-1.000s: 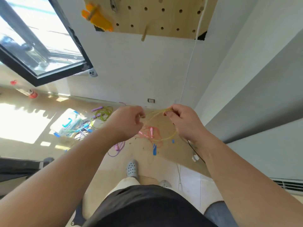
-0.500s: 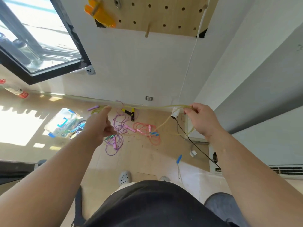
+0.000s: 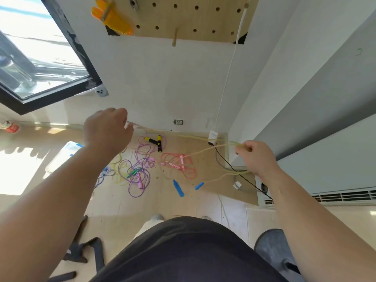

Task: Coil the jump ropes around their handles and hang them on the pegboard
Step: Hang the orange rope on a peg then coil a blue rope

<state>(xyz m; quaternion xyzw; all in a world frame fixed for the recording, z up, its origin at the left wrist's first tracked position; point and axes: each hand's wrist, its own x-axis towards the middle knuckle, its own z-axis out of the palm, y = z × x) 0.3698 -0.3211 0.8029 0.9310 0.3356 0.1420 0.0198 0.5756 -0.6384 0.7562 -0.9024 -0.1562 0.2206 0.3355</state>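
A yellow jump rope (image 3: 183, 135) stretches taut between my two hands at waist height. My left hand (image 3: 107, 127) grips one end of the span with curled fingers. My right hand (image 3: 255, 157) pinches gathered loops of the same rope, and two strands trail down to its blue handles (image 3: 179, 189) on the floor. The wooden pegboard (image 3: 183, 15) hangs on the wall above, with a bare wooden peg (image 3: 174, 38) and an orange item (image 3: 114, 19) on it. Pink (image 3: 181, 163), purple (image 3: 140, 171) and yellow-black-handled (image 3: 154, 141) ropes lie tangled on the floor.
A clear plastic box (image 3: 65, 153) sits on the floor at left. A white cable (image 3: 227, 74) runs down the wall to a plug (image 3: 212, 137), and a black cable (image 3: 240, 174) crosses the floor. A window (image 3: 36, 53) is at left, a vented unit (image 3: 325, 197) at right.
My hands have moved apart from close together, drawing the yellow rope out into a long span. My left hand has since risen and my right hand has dropped a little.
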